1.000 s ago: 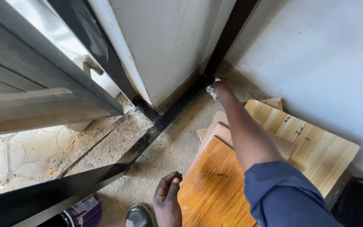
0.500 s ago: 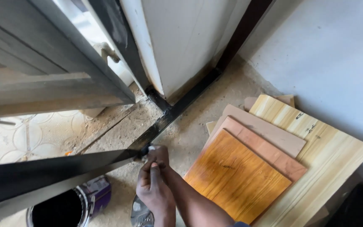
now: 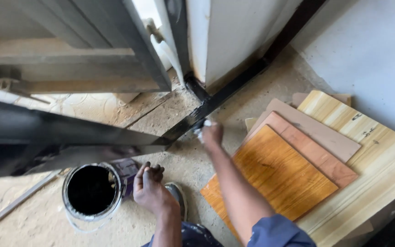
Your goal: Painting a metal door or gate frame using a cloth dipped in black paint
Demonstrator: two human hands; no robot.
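- The right hand (image 3: 212, 133), in the middle of the frame, is closed around a small brush (image 3: 200, 126) with a pale handle; the tip of the brush touches the black metal bar (image 3: 225, 91) that runs along the floor from the centre toward the upper right.
- The right arm, in a blue sleeve (image 3: 280, 232) at the bottom edge, stretches up from the lower right across the orange wooden board (image 3: 280, 174).
- The left hand (image 3: 148, 187), lower centre, is loosely curled with the fingers bent, holding nothing, and rests just beside the paint can (image 3: 91, 191).
- The paint can stands open in the lower left, full of black paint, on the sandy concrete floor (image 3: 179, 110).
- Under the left wrist shows a grey shoe (image 3: 178, 196).
- A stack of flat boards lies right of centre: the orange one on top, a reddish-brown board (image 3: 316, 151) and a pale striped board (image 3: 380, 160) beneath it.
- A broad black-painted metal section (image 3: 46, 137) crosses the left of the frame, blurred.
- A white panel (image 3: 234, 32) stands upright at top centre, and a pale wall (image 3: 371, 50) fills the upper right.
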